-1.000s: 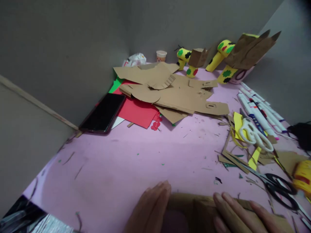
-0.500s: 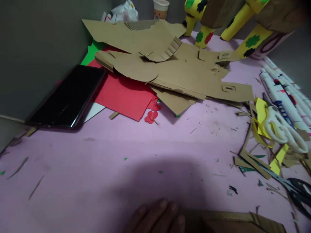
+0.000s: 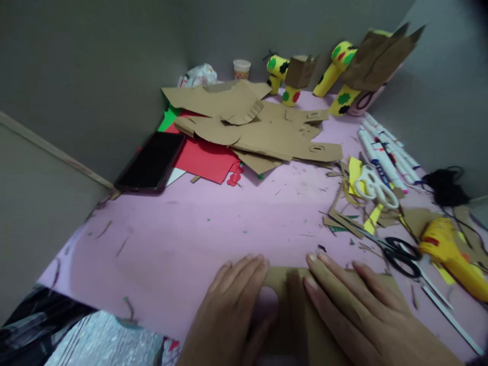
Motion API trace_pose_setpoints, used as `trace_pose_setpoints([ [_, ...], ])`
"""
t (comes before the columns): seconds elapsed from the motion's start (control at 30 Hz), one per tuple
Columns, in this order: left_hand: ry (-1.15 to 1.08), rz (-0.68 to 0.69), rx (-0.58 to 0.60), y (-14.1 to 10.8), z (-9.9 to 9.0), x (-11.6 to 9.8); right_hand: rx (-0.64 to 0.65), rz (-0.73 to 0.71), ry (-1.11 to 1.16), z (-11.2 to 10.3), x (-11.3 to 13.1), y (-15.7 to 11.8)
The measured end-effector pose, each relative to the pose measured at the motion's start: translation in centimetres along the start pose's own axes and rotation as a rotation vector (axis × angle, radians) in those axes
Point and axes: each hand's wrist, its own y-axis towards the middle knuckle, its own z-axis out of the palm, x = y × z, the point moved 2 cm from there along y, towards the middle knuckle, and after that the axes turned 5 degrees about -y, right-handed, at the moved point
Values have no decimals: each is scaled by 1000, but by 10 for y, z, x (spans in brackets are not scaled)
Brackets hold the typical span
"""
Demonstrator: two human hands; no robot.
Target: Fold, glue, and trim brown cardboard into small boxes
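two hands are working at the near edge of one pink tabletop [image 3: 171,244]. left hand [image 3: 231,300] is lying palm down, fingers straight and side by side, covering the left part of one brown cardboard piece [image 3: 318,330]; whether its thumb is gripping, cannot tell. right hand [image 3: 354,305] is lying flat on the right part, fingers extended and slightly spread, grasping nothing. the piece is sitting under both hands, front and center, showing one rounded cutout between them, near the left fingers.

two scissors are lying to the right: one white-handled pair [image 3: 368,188] farther back, one black-handled pair [image 3: 400,254] closer. one yellow glue gun [image 3: 442,241] is lying just beside the black handles. white markers [image 3: 385,157] are bunching behind, overlapping too much for an exact count. one black bundle [image 3: 448,185] is lying near them.

one smartphone [image 3: 150,160] is resting at the left, beside one red paper sheet [image 3: 206,160] that is lying partly under stacked cardboard scraps [image 3: 267,132], several, not countable. at the back, one cup [image 3: 241,70] and one crumpled white bag [image 3: 202,75] are standing near two yellow spotted figures [image 3: 292,95].
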Motion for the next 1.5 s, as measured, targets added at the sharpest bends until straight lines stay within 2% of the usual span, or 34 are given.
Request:
trace_pose_setpoints([
  [0.1, -10, -34, 45, 4, -3, -6, 83, -56, 36, -6, -1, 6],
  [0.27, -128, -113, 41, 8, -6, -7, 239, 44, 290, -38, -3, 10],
  [0.33, -127, -105, 15, 8, -7, -8, 182, 94, 395, -50, -9, 12],
  [0.43, -108, -80, -13, 8, -8, -9, 78, 195, 373, -57, -13, 18],
  [0.53, -109, -62, -38, 7, -8, -10, 37, 236, 325, -47, -6, 24],
  [0.67, -135, -60, -61, 8, -8, -9, 23, 208, 262, -28, 6, 30],
  [0.77, -183, -83, -72, 10, -11, -7, -15, 194, 234, -25, 8, 30],
  [0.87, -229, -132, -125, 15, -23, -12, -59, 184, 231, -26, 9, 28],
  [1.03, -240, -126, -217, 31, -58, -49, -160, 204, 278, -33, 4, 30],
  [1.17, -188, -70, -176, 54, -71, -88, -359, 365, 343, -55, -24, 22],
  [1.23, -141, -36, -109, 70, -67, -104, -466, 474, 370, -67, -40, 12],
  [1.33, -61, 7, 37, 92, -47, -122, -569, 589, 401, -74, -56, -5],
  [1.4, -10, 4, 115, 101, -31, -129, -593, 625, 417, -73, -58, -14],
  [1.5, 70, -22, 171, 106, -14, -133, -568, 610, 435, -68, -51, -16],
])
